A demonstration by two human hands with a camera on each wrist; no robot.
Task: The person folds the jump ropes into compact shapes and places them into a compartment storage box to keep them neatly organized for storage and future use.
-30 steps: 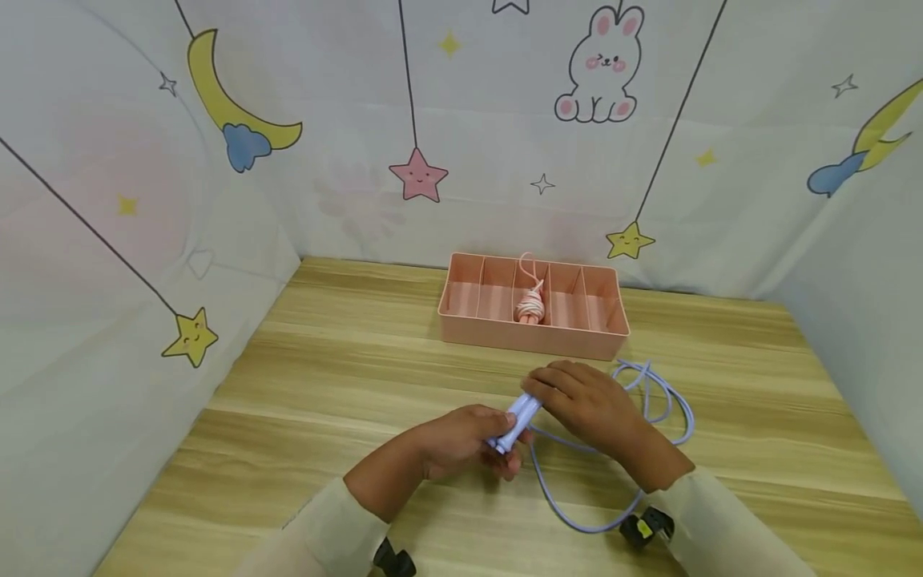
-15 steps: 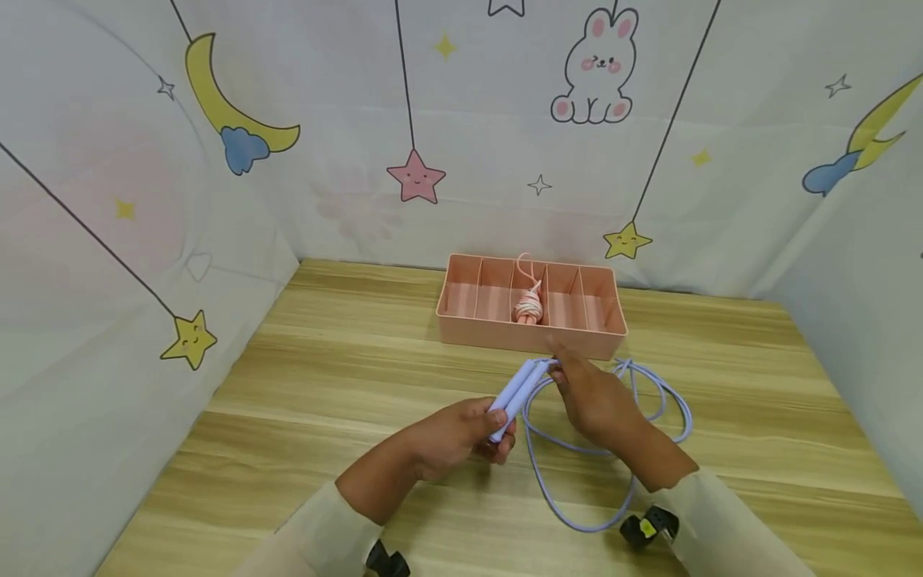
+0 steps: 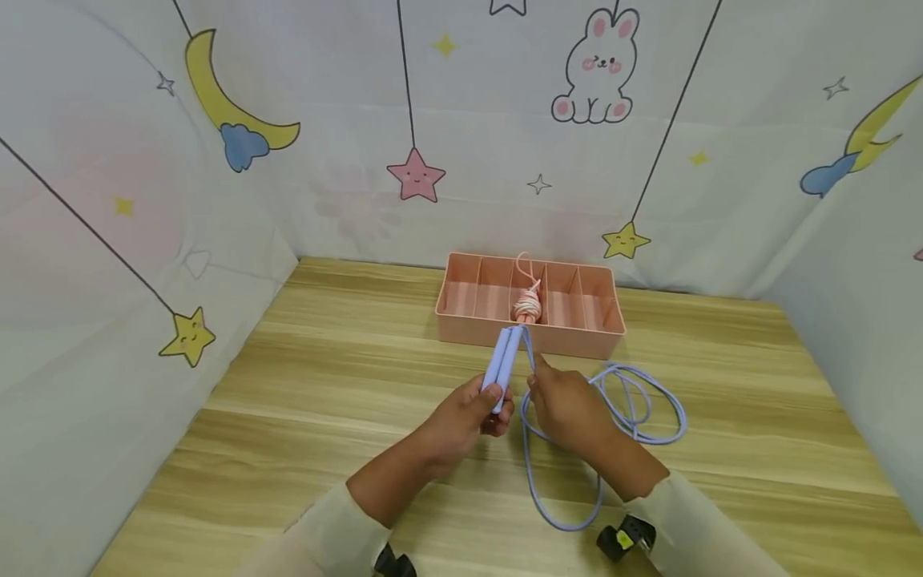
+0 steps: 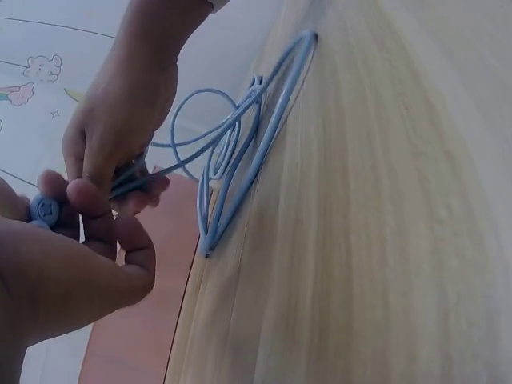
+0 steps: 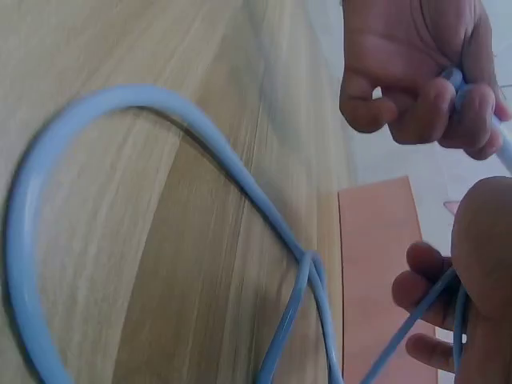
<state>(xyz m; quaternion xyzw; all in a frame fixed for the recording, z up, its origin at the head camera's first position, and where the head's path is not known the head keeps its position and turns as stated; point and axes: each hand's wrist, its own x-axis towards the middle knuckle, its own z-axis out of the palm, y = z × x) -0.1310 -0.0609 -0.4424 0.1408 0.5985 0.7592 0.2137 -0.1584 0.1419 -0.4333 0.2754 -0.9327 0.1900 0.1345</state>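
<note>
My left hand (image 3: pixel 465 413) grips the two periwinkle-blue handles of a jump rope (image 3: pixel 502 365), held side by side and tilted up above the table. From the handles' upper ends the cord runs down into my right hand (image 3: pixel 573 405), which pinches it just to their right. In the right wrist view two strands of cord (image 5: pixel 412 328) pass through the curled fingers. The remaining cord (image 3: pixel 667 401) lies in loose loops on the table beside and below the right hand. Handle ends (image 4: pixel 46 210) poke out of the left fist in the left wrist view.
Behind the hands a pink tray (image 3: pixel 461 328) with several compartments stands near the back wall. A wound pink-and-white jump rope (image 3: pixel 528 304) sits in its middle compartment. Printed cloth (image 3: pixel 346 144) encloses the wood-grain table (image 3: pixel 346 353) at back and sides.
The handles have risen toward the tray and turned more upright in my left hand. My right hand has come off their upper end and moved down along the cord, shifting the loops.
</note>
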